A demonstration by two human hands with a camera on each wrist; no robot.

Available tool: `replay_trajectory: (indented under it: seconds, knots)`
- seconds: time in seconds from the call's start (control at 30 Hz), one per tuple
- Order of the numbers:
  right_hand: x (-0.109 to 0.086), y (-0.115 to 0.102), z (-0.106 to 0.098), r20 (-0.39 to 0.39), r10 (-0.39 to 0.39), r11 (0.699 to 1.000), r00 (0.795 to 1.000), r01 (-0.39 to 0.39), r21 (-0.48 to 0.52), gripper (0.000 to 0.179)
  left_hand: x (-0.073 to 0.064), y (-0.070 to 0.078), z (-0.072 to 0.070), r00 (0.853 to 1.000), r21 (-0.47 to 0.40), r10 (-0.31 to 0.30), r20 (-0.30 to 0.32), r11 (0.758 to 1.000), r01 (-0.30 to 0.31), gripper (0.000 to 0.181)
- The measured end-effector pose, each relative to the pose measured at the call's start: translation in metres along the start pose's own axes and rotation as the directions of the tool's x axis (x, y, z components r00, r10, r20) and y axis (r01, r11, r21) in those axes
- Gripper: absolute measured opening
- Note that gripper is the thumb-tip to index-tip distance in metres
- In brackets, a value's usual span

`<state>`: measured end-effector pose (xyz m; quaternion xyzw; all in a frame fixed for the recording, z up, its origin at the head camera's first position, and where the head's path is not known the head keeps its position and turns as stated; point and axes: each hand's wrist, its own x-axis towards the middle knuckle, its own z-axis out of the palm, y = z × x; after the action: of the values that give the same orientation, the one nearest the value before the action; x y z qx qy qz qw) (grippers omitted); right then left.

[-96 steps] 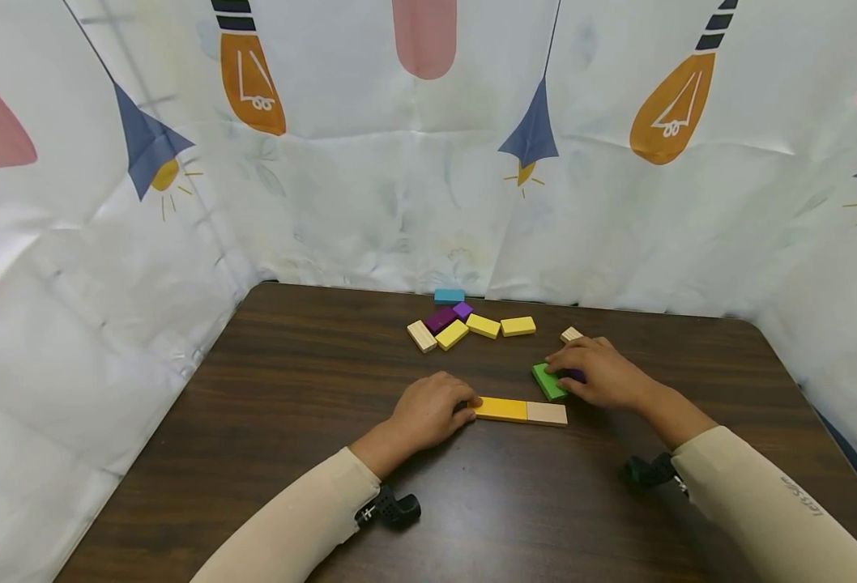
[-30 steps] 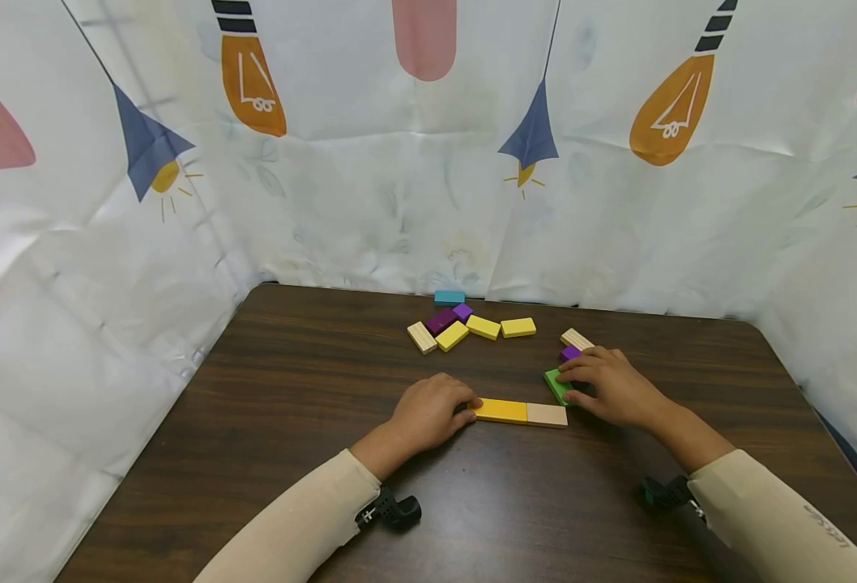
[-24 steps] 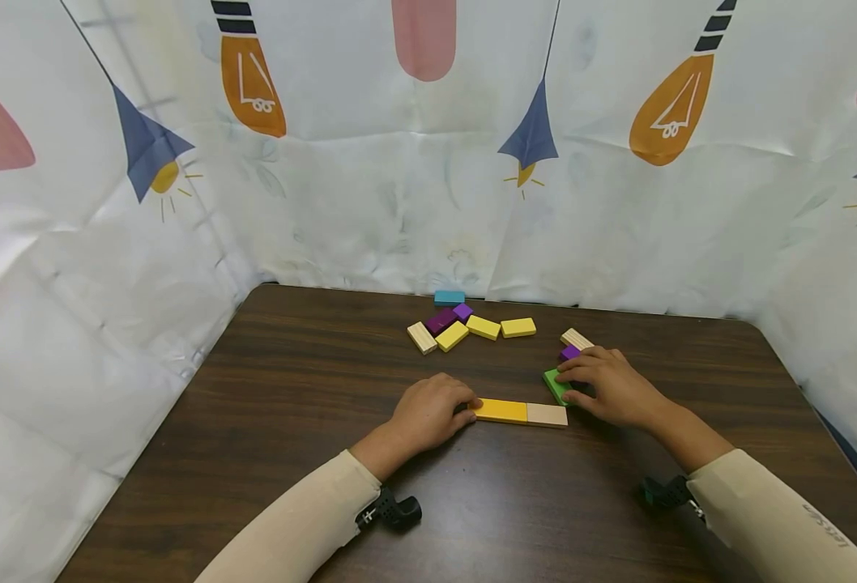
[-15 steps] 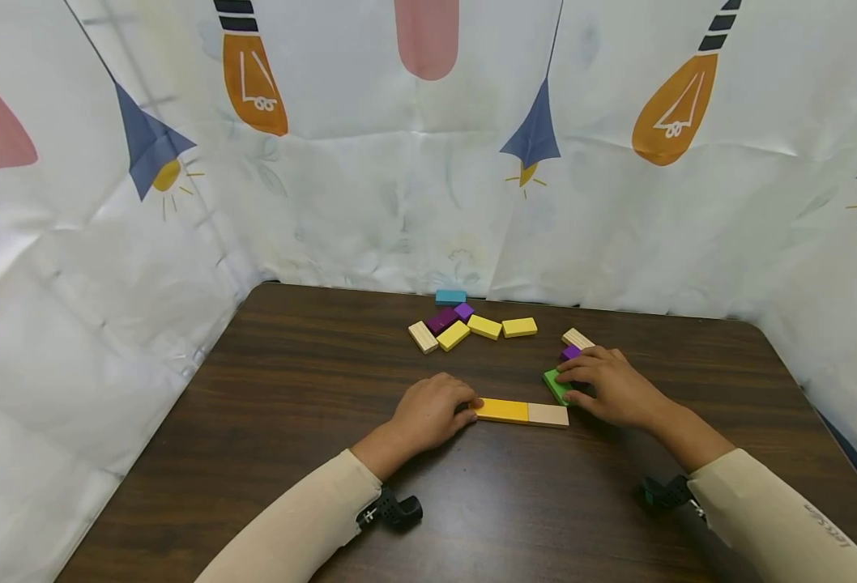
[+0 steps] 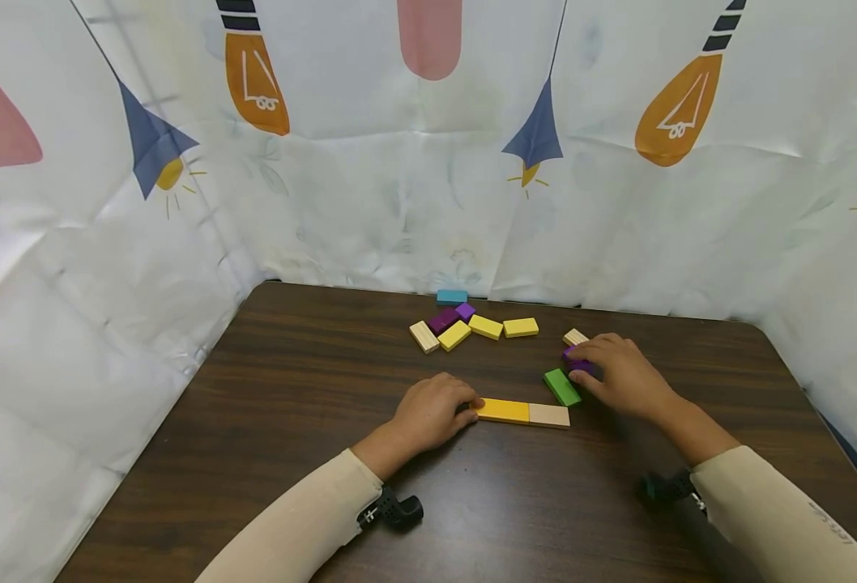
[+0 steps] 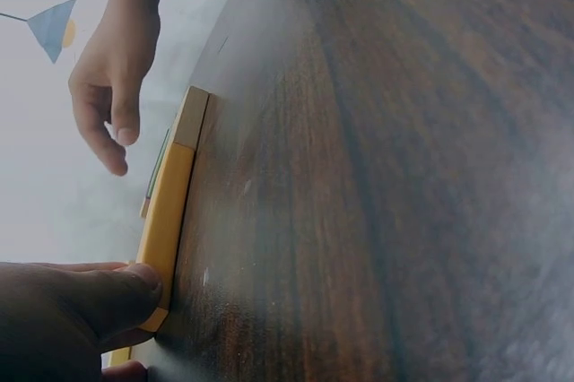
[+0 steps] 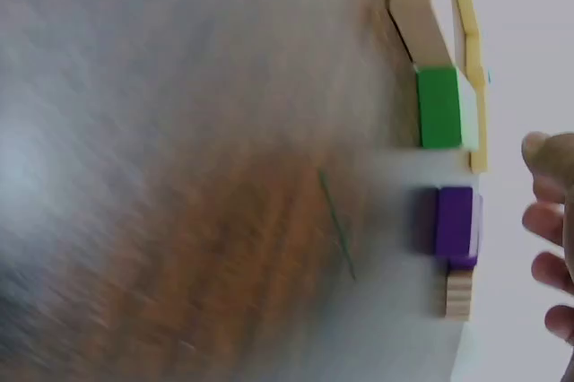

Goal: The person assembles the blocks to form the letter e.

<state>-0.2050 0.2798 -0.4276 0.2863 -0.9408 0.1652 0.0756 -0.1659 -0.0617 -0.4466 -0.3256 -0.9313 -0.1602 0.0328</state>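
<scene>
My left hand (image 5: 432,413) pinches the left end of a yellow wooden block (image 5: 505,411), its thumb (image 6: 142,279) against the near side in the left wrist view. End to end with that block, on its right, lies a plain wood block (image 5: 549,416). A green block (image 5: 562,388) lies slantwise just behind the row. My right hand (image 5: 625,376) hovers over two purple blocks (image 7: 454,222) with fingers loosely bent, and the right wrist view shows it apart from them and holding nothing. Behind the purple ones, another plain wood block (image 5: 574,337) is partly covered by the hand.
Farther back on the dark wood table (image 5: 312,364) lie several loose blocks: yellow ones (image 5: 521,327), a dark purple one (image 5: 443,321), a small violet one (image 5: 465,311) and a plain one (image 5: 424,337). A blue block (image 5: 452,297) sits at the back edge, before a printed curtain (image 5: 370,210).
The green block has shifted slightly right under my right hand. That hand has since let go of it and moved up and back over the purple blocks. My left hand has stayed put.
</scene>
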Motion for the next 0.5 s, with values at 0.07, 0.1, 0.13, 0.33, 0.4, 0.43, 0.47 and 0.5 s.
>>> replay_trajectory:
  seconds: [0.07,0.1,0.13,0.33,0.4,0.43,0.47,0.5]
  knots:
    - [0.003,0.004,-0.003,-0.013,0.051,0.999,0.999,-0.051,-0.019,0.036,0.0,0.0,0.0,1.0,0.001,0.0,0.0,1.0,0.0,0.016]
    - [0.005,0.006,-0.005,-0.016,0.07,0.997,0.997,-0.071,-0.029,0.036,0.0,0.0,0.0,1.0,0.001,0.0,0.001,1.0,0.0,0.016]
    - [0.007,0.009,-0.006,-0.019,0.088,0.995,0.996,-0.089,-0.035,0.037,0.0,-0.001,0.0,1.0,0.003,0.0,0.001,1.0,0.0,0.016]
    - [0.014,0.029,-0.005,0.013,0.201,0.979,0.98,-0.2,-0.029,0.043,-0.001,0.0,-0.001,1.0,0.001,-0.005,0.004,1.0,0.005,0.016]
    - [0.014,0.035,-0.004,0.05,0.244,0.97,0.969,-0.243,-0.016,0.043,-0.001,0.0,-0.001,1.0,-0.001,-0.005,0.006,1.0,0.005,0.016]
    - [0.013,0.037,-0.004,0.068,0.264,0.965,0.962,-0.264,-0.011,0.043,-0.001,0.0,-0.001,1.0,-0.002,-0.004,0.006,1.0,0.004,0.016]
    - [0.013,0.039,-0.003,0.085,0.282,0.959,0.956,-0.283,-0.004,0.044,-0.001,0.0,-0.001,1.0,-0.002,-0.004,0.006,1.0,0.004,0.015]
    - [0.012,0.041,-0.003,0.099,0.296,0.955,0.95,-0.298,0.0,0.044,-0.001,0.0,-0.001,1.0,-0.002,-0.002,0.006,1.0,0.002,0.015]
